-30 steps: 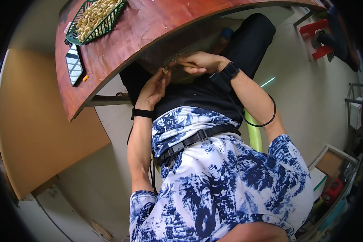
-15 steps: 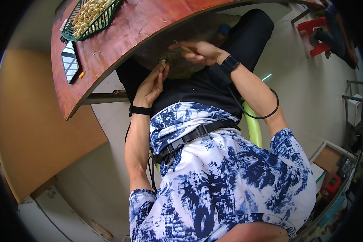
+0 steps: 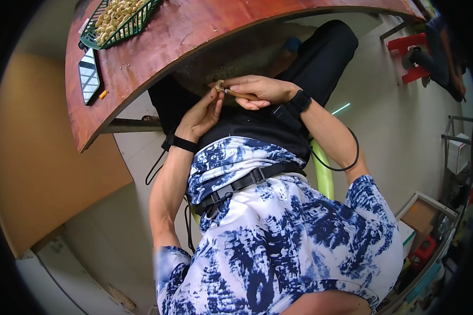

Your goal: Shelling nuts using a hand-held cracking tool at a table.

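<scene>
Viewed from above, a seated person bent both hands together over the lap, just off the near edge of a curved, reddish-brown worktop [image 3: 194,25]. The left hand [image 3: 201,114] was closed in a pinch, thumb and fingertips gripping one pale, curved nut [image 3: 219,84]. The right hand [image 3: 264,90] was closed around a slim tool [image 3: 240,95] with a brown handle; its light-coloured tip pointed left and met or nearly met the nut, though the exact contact was too small to tell.

On the worktop, at the upper left, stood a green slatted basket [image 3: 137,24] heaped with similar pale nuts [image 3: 114,22]. Near it lay a dark phone [image 3: 89,77] with a reflective screen, and just beside the phone a short orange-yellow piece [image 3: 103,94]. Small crumbs dotted the surface.

The person wore a blue-and-white patterned shirt [image 3: 278,231], dark trousers [image 3: 327,55], a black waist strap [image 3: 247,180], a black band [image 3: 185,144] on the left wrist and a black device [image 3: 300,100] on the right, with a looping cable. At the upper right, well apart, part of another person showed beside a red stool [image 3: 415,74].
</scene>
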The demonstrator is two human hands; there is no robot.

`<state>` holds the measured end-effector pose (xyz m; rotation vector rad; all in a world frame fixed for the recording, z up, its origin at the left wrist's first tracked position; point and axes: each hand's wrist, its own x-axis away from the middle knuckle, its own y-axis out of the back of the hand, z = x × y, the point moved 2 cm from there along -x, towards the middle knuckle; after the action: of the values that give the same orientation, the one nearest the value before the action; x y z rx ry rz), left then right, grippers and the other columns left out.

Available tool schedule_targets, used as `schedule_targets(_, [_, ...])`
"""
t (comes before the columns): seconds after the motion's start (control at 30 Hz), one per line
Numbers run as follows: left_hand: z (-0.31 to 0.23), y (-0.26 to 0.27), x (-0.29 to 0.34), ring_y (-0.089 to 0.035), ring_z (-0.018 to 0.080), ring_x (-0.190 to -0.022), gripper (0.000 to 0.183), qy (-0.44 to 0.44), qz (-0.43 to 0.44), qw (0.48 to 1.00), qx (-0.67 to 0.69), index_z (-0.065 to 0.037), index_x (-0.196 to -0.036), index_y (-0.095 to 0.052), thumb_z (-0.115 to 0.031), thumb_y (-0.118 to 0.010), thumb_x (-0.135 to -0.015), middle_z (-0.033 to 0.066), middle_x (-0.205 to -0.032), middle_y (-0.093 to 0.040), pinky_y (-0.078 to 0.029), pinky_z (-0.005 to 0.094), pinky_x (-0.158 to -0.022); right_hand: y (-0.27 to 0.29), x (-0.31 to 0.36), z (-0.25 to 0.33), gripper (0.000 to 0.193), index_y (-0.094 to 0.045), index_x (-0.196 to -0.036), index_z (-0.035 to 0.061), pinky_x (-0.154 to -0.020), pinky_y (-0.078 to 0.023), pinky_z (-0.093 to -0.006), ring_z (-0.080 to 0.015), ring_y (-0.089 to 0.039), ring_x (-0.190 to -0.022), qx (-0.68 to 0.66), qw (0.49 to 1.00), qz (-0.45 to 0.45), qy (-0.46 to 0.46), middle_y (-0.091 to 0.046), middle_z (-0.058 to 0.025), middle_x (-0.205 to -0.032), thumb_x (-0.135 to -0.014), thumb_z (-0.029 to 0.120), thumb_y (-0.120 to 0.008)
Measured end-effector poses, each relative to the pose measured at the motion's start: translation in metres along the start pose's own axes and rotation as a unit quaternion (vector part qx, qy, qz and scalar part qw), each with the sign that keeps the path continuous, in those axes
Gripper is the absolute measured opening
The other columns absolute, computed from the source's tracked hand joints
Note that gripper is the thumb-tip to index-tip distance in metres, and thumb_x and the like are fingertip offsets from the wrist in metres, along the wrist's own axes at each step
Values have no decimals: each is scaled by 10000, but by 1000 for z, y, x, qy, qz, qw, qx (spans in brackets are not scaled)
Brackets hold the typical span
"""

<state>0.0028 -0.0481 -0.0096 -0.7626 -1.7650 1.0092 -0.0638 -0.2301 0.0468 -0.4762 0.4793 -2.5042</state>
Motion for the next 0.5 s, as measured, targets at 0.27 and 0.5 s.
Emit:
schedule_targets(0.27, [5,-5,4,-646,134,-883,155,23,20,999,31,-44,-1030,-598,-99,-573,-887,33,-952,-655,-565,198,-720,-3,4,0,383,-369,-1328,24,-391,-325,-141,-13,-346,-351,-26,999,20,37,-473,-2,-532,-999,208,-302])
schedule_targets(0.5, [14,-11,4,-640,135,-883,142,27,19,999,38,-40,-1018,-597,-98,-562,-894,38,-950,-646,-565,201,-724,-7,14,-3,384,-366,-1341,41,-370,-307,-141,-12,-346,-354,-10,998,-6,61,-478,1,-533,-1002,208,-296])
